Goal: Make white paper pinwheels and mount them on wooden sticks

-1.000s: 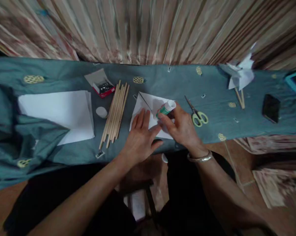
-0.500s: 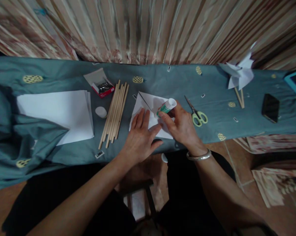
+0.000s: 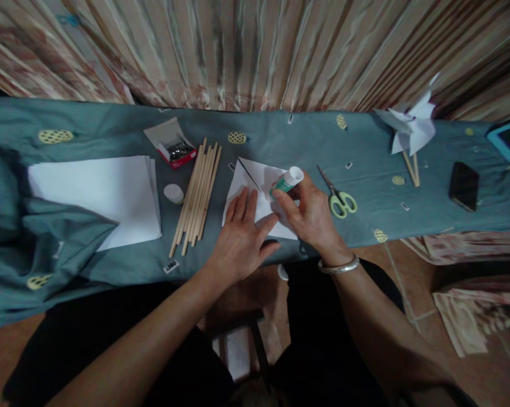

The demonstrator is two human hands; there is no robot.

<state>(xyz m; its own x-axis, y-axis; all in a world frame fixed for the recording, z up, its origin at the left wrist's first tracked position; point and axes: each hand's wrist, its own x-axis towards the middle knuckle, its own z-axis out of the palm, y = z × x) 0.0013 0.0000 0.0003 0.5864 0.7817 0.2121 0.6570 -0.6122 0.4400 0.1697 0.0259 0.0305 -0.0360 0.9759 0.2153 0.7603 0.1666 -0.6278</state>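
Note:
A white square of paper (image 3: 270,169) lies on the cloth in front of me, a slit running in from its upper left corner. My left hand (image 3: 243,240) rests flat on the paper's lower left part, fingers stretched out. My right hand (image 3: 314,215) grips a green and white glue stick (image 3: 289,180), tilted, its lower end down at the middle of the paper. Fingers partly hide that end. Just right of this hand lie scissors (image 3: 340,199) with light green handles. The glue stick's white cap (image 3: 174,194) stands apart on the left.
Wooden sticks (image 3: 197,195) lie bundled left of the paper. Behind them is an opened red box (image 3: 177,152) of small metal pieces. A paper stack (image 3: 94,198) sits farther left, partly under bunched cloth. Rightward are a paper pinwheel (image 3: 413,127), a phone (image 3: 464,186) and a blue-framed device (image 3: 509,140).
The right hand and glue stick have shifted very slightly left and down over the paper. My left hand stays in place on the sheet.

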